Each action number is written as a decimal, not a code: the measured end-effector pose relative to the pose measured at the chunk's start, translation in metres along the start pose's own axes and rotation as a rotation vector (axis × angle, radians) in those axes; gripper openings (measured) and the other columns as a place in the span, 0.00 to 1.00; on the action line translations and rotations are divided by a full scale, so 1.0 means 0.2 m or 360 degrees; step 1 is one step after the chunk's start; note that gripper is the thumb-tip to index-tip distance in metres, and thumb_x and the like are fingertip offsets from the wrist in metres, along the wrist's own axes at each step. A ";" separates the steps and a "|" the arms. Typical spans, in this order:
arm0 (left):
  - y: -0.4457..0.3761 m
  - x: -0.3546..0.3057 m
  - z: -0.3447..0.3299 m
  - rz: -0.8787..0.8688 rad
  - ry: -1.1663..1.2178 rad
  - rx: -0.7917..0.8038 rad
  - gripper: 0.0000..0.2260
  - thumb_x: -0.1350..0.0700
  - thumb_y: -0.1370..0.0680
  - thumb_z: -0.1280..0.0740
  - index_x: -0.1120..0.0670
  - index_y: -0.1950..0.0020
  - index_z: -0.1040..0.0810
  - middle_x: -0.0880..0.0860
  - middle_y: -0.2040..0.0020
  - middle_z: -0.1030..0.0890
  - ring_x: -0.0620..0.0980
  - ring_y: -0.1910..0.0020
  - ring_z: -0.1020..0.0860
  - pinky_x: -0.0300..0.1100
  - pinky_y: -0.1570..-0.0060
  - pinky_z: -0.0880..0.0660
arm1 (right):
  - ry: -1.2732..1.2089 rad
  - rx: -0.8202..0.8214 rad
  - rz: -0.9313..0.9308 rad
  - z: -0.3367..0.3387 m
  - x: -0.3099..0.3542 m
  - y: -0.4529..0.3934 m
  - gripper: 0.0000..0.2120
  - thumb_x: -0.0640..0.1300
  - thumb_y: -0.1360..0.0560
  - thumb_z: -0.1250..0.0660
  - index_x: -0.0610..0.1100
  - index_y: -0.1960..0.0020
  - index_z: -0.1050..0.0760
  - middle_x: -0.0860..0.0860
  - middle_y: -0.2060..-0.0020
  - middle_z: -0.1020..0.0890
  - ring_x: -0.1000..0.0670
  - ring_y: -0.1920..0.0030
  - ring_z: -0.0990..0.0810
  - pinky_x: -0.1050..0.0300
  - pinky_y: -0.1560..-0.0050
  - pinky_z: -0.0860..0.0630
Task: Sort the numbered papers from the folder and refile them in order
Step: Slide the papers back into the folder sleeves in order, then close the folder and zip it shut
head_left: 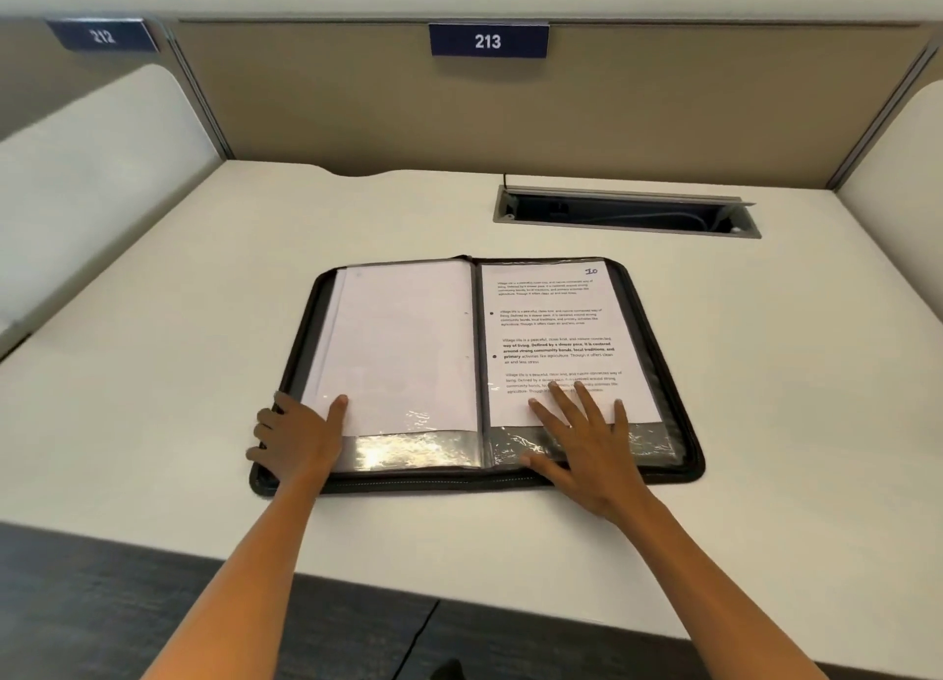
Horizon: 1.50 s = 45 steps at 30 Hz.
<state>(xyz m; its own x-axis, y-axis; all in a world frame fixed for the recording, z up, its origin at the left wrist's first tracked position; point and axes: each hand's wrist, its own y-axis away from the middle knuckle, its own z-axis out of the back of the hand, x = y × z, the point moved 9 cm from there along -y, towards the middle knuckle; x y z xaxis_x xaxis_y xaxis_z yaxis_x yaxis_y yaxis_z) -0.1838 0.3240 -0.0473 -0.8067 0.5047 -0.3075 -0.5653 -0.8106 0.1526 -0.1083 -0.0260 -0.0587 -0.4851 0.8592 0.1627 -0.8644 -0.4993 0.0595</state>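
A black zip folder (684, 398) lies open on the white desk. Its right clear sleeve holds a printed paper (556, 342) with "10" handwritten at the top right corner. In the left sleeve, a sheet (403, 342) shows its blank back. My left hand (296, 437) rests on the folder's lower left corner, thumb on the left sleeve, fingers curled over the edge. My right hand (581, 442) lies flat with fingers spread on the lower part of the right sleeve, holding nothing.
A recessed cable tray (625, 212) with its lid open sits at the back right of the desk (153, 373). Beige partition panels surround the desk, with signs "213" (488, 40) and "212" (102, 35).
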 end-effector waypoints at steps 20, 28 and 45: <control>-0.04 -0.30 0.58 -0.0220 0.0653 -0.0092 0.09 0.61 0.26 0.34 0.61 0.47 0.21 0.62 0.47 0.22 0.62 0.49 0.23 0.51 0.50 0.25 | -0.0089 0.0148 -0.0104 -0.03 -0.10 -0.01 0.51 0.81 0.43 0.74 0.61 0.24 0.59 0.59 0.27 0.65 0.53 0.27 0.70 0.38 0.30 0.69; 0.39 -0.86 0.87 -0.0843 0.0804 0.0061 0.15 0.63 0.25 0.36 0.60 0.39 0.24 0.58 0.51 0.20 0.59 0.52 0.21 0.51 0.47 0.23 | -0.0286 0.0179 -0.0091 -0.02 -0.12 -0.01 0.53 0.82 0.43 0.72 0.60 0.23 0.53 0.58 0.24 0.60 0.51 0.24 0.66 0.39 0.30 0.70; 0.91 -1.20 0.13 -0.1548 0.0971 0.0564 0.17 0.47 0.24 0.33 0.49 0.36 0.23 0.50 0.40 0.24 0.43 0.42 0.26 0.41 0.39 0.29 | -0.2714 -0.0811 -0.0511 0.44 -0.55 0.18 0.46 0.82 0.48 0.37 0.66 0.32 0.36 0.55 0.36 0.25 0.54 0.40 0.22 0.55 0.44 0.27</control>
<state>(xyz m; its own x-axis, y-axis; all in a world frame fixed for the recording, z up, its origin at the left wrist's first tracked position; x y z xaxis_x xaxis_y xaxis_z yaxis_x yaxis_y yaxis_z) -0.0966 0.0633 0.0793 0.1445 0.5588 -0.8166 -0.9855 0.0067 -0.1698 -0.0739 -0.1482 0.0120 0.0615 -0.3051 0.9503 -0.9977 0.0071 0.0669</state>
